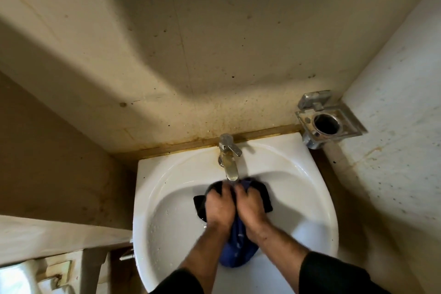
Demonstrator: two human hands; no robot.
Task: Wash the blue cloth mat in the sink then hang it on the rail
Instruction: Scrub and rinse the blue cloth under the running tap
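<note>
Head view looks straight down on us at a white sink [152,198], both our hands buried in the blue cloth mat [238,246] at the middle of the basin. Our left hand [218,205] has its fingers curled over the bunched cloth, gripping it, and our right hand [250,204] does the same just beside it, the two hands touching along their inner edges. The mat's far end sits under the tip of the tap spout [231,169], where dark wet corners stick out to the left and right of our knuckles; its near end trails back between our wrists as a blue fold lying on the basin floor. Whether water is running from the spout we cannot tell. Drops bead on the basin to the left of our left forearm.

Room is tight. A stained beige wall rises right behind the tap, a second wall closes in on the left, and a pale speckled wall stands on the right, where a metal holder [329,119] (square plate, round hole) juts out near the sink's back right corner. The sink's front rim curves around our dark sleeves [334,277]. Part of another white fixture [19,277] shows at bottom left, well apart from the hands.
</note>
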